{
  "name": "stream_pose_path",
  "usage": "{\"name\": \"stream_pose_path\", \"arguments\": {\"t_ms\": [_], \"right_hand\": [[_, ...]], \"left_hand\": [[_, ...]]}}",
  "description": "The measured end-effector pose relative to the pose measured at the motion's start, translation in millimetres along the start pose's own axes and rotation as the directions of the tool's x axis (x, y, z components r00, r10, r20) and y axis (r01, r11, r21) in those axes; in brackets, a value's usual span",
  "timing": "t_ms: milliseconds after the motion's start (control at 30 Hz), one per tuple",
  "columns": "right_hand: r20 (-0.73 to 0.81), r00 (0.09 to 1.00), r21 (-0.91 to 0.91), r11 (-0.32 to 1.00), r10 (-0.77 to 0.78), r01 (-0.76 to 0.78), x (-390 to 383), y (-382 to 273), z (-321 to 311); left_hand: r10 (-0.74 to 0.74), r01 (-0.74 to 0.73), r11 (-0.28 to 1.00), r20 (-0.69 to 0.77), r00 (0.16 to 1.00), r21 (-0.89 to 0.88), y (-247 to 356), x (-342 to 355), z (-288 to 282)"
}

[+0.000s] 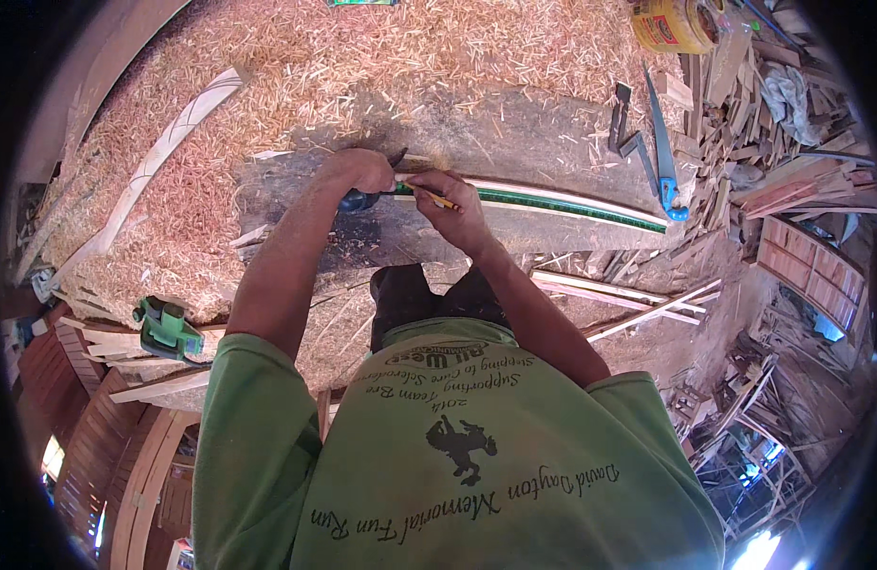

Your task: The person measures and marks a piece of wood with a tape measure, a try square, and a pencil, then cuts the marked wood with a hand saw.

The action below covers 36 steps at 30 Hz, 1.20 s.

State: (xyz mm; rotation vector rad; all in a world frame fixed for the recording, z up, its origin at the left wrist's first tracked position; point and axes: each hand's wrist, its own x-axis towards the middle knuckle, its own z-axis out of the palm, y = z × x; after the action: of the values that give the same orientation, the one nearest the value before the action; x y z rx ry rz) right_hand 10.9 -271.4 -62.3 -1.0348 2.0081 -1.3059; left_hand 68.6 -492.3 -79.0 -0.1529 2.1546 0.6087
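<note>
A pale wooden strip lies across the work board, and a green tape measure blade runs along it to the right. My left hand is closed at the left end of the strip and blade. Just under it shows a dark rounded object, which looks like the tape's case; the hand partly hides it. Close beside it, my right hand pinches a yellow pencil, its tip by the strip near my left fingers. A dark pointed piece juts out beyond my left hand.
Wood shavings cover the far side. A blue-handled handsaw and a dark angled metal tool lie right, near a yellow container. A green power tool sits at left. Scrap wood is heaped at right.
</note>
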Motion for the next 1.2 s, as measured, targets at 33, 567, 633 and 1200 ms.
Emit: {"name": "stream_pose_path", "arguments": {"t_ms": [33,567,633,1200], "right_hand": [[-0.015,1.0,0.016,1.0,-0.018,0.018,0.2,0.2,0.5],[0.081,0.991,0.094,0.989,0.104,-0.112,-0.2,10.6,0.2],[0.088,0.993,0.109,0.99,0.082,-0.091,0.3,11.4,-0.7],[0.065,0.996,0.036,0.998,0.053,-0.056,3.7,2.5,-1.9]], "left_hand": [[-0.003,0.003,1.0,0.025,1.0,0.018,1.1,0.2,-1.6],[-0.067,0.064,0.996,0.059,0.996,0.056,5.0,-2.1,-9.0],[-0.077,0.071,0.994,0.059,0.995,0.086,10.8,-7.1,-14.6],[-0.042,0.039,0.992,0.019,0.999,0.118,1.9,3.7,-5.7]]}}
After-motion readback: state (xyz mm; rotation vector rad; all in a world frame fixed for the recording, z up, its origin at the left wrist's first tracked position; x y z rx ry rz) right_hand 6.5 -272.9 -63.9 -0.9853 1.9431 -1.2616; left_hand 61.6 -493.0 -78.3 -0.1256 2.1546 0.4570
